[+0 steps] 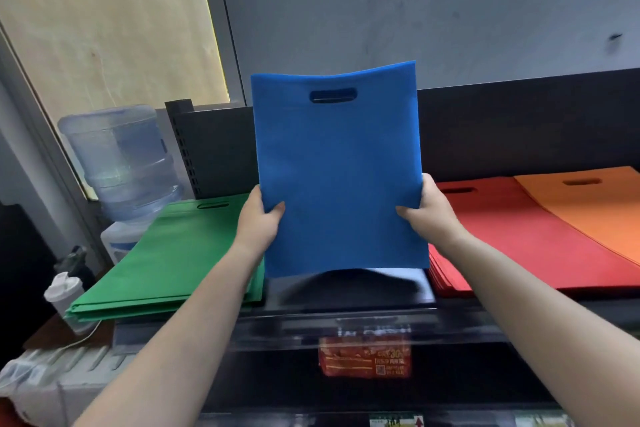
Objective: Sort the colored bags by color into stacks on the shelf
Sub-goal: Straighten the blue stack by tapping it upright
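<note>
While my left hand (258,218) and right hand (427,206) pinch the blue bag (337,166) upright above the shelf (346,291), between green stack (166,263) and red stack (519,239), its limp bottom could fold or overlap either.

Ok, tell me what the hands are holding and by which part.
Both hands hold one blue bag upright: left hand pinches its lower left edge, right hand its lower right edge.

Grey wall (415,3); water dispenser (121,163) left.
</note>
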A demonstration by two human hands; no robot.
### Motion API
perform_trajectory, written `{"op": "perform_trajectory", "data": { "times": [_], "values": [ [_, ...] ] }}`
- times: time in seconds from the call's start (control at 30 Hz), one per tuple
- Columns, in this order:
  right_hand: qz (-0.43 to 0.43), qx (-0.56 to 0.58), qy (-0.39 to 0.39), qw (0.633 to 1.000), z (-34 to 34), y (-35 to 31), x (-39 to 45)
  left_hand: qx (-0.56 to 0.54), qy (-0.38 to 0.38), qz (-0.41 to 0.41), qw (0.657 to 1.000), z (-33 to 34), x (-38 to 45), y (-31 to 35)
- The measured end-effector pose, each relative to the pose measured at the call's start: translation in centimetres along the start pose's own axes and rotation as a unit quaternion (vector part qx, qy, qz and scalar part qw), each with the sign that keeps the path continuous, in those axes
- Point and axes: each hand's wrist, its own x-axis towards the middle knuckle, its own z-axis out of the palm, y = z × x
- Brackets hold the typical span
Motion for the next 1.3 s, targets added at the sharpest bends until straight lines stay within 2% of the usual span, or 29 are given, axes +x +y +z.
{"op": "perform_trajectory", "data": {
  "times": [0.13,0.27,0.47,0.57,0.77,0.97,1.03,1.17,1.23,1.3],
  "values": [
    [0.101,-0.049,-0.065,0.992,-0.4,-1.3,1.5,0.103,-0.032,-0.098,0.989,-0.9,1.9,0.8],
    [0.171,-0.091,-0.134,0.972,0.1,-0.3,1.1,0.142,-0.077,-0.190,0.968,-0.6,1.4,-0.2],
    [0.222,-0.162,-0.171,0.946,0.7,1.3,0.2,0.182,-0.099,-0.275,0.939,-0.5,0.2,-1.9],
    [0.226,-0.194,-0.173,0.939,0.9,1.2,0.0,0.189,-0.101,-0.278,0.936,-0.3,0.2,-2.0],
    [0.164,-0.274,-0.140,0.937,0.8,0.3,0.0,0.207,-0.100,-0.280,0.932,0.4,0.7,-2.2],
    [0.030,-0.335,-0.077,0.939,0.1,0.0,-0.7,0.215,-0.104,-0.294,0.925,0.4,1.0,-2.7],
    [0.008,-0.356,-0.090,0.930,-0.1,-0.1,-0.6,0.212,-0.102,-0.298,0.925,0.4,1.0,-2.9],
    [0.024,-0.450,-0.163,0.878,-0.3,1.0,-0.7,0.241,-0.094,-0.282,0.924,0.8,0.9,-3.3],
    [0.032,-0.465,-0.190,0.864,-0.1,1.8,-0.9,0.311,-0.089,-0.238,0.916,1.2,0.8,-3.2],
    [0.017,-0.468,-0.183,0.864,0.2,2.1,-1.0,0.390,-0.086,-0.167,0.901,1.6,0.8,-3.1]
  ]
}}
